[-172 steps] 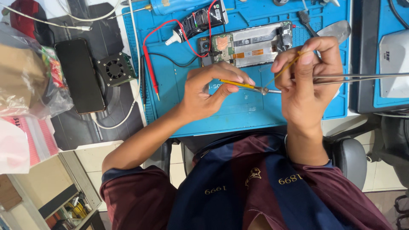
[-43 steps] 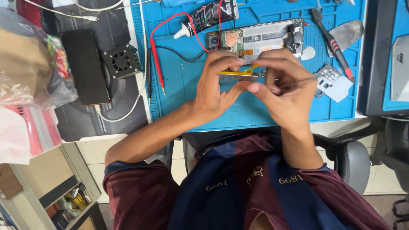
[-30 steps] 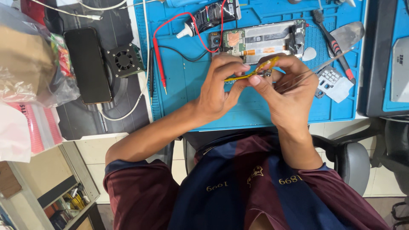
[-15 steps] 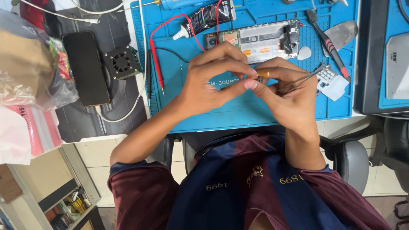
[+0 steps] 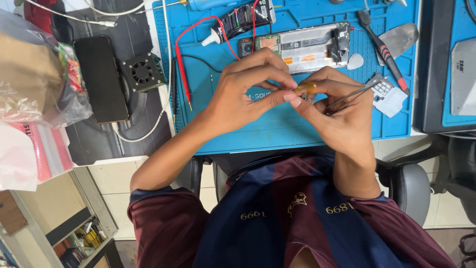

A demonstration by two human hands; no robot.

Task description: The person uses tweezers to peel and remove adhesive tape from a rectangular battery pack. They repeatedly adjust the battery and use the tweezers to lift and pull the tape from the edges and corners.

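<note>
- Far left: crinkly plastic bags heaped at the edge of the table.
- Next along: a black phone lying flat on a dark mat, with a small black fan just beside it and a white cable curling under both.
- Then a blue mat over the table, with a thin red probe lying on its left edge.
- Left hand held above the blue mat, fingers pinched shut on the tip of a small yellow piece.
- Up top on the mat: an opened phone with its back off and its insides showing, lying well apart from both hands.
- Right hand touching the left hand, closed on the same small yellow piece and also gripping thin metal tweezers that stick out to the right.
- Small yellow piece up in the air between the two hands, not on the phone.
- Right of the hands: a small white and grey part and a red and black tool lying on the mat.
- So far, by the look of it: phone already taken open, small piece picked up and being worked on in the fingers.
- Probably left to do: getting the small piece onto the opened phone, then closing the phone up again.
</note>
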